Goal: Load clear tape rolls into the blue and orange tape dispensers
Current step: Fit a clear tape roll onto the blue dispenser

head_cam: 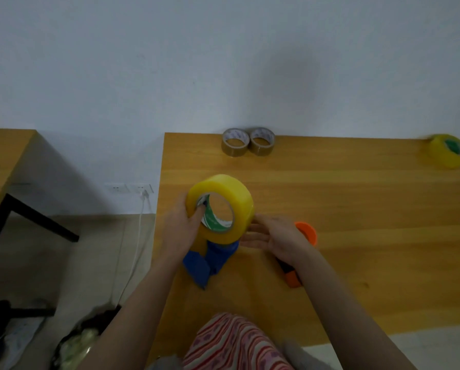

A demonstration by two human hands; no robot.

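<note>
My left hand [182, 225] grips a big yellowish clear tape roll [223, 198] with fingers hooked inside its core, holding it just above the blue tape dispenser [210, 260] on the wooden table [357, 236]. My right hand [275, 236] is beside the roll's right side, fingers spread and flat, holding nothing. The orange tape dispenser [307, 232] lies under and behind my right hand, its handle end [293, 280] showing below my wrist. A second yellowish clear tape roll [451, 150] stands at the table's far right.
Two brown tape rolls [247, 142] stand side by side at the table's back edge against the white wall. A second wooden table [2, 161] with black legs is at the left. A white cable [141, 236] hangs from a wall socket. Clutter lies on the floor lower left.
</note>
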